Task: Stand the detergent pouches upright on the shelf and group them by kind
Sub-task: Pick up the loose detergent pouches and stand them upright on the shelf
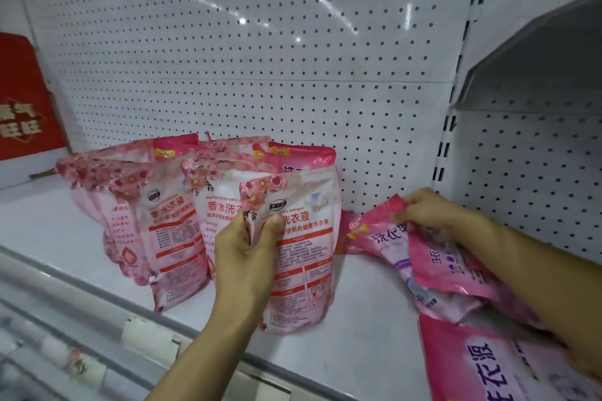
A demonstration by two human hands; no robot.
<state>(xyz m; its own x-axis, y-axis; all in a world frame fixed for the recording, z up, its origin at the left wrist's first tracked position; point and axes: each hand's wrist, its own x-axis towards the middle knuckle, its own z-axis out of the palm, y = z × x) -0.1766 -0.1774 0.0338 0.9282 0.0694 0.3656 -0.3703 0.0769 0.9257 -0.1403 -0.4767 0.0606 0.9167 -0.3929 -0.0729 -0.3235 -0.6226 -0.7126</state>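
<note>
Left hand (247, 257) pinches the upright floral pouch (299, 247) at the shelf (358, 335) front; right hand (433, 208) grips the flat pink pouch (423, 254), its long axis running rightward toward the front corner.

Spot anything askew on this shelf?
Yes. Two bright pink pouches lie flat on the shelf at right, not upright; the right hand pinches one's top. The floral pouches stand, leaning slightly.

Two bare forearms reach in from the lower edge — no sleeves, no gloves, no watch or bracelet at either wrist. The left hand (246, 257) and the right hand (430, 208) carry no rings — fingernails short and unpainted.
</note>
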